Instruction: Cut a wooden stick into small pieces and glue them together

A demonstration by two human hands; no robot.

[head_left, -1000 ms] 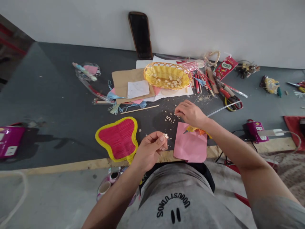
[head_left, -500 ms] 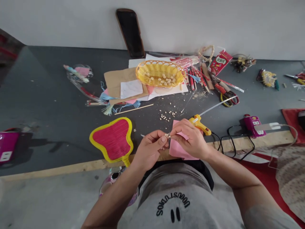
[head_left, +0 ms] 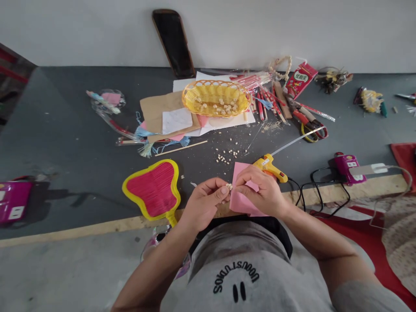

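Between the thumb and fingers of my left hand (head_left: 206,203) is a small cream-coloured cluster (head_left: 229,186) that looks made of tiny pieces. My right hand (head_left: 260,190) is closed in a pinch just to its right, fingertips close to the cluster; what they hold, if anything, is hidden. Beneath my right hand lies a pink sheet (head_left: 239,203) at the table's front edge. Loose cream pieces (head_left: 224,157) are scattered beyond my hands. A yellow glue gun (head_left: 268,164) with a long clear stick rests just past my right hand.
A yellow basket (head_left: 191,108) holding several similar clusters stands on papers at the back. To the left lies a pink-and-yellow fan (head_left: 154,188). Scissors (head_left: 310,130), a red drink carton (head_left: 300,80), a leaning phone (head_left: 173,43) and a purple power socket (head_left: 349,169) with black cable surround the workspace.
My right fingertips have drawn slightly away from the cluster, which now shows more plainly in my left hand. The camera view has shifted a little.
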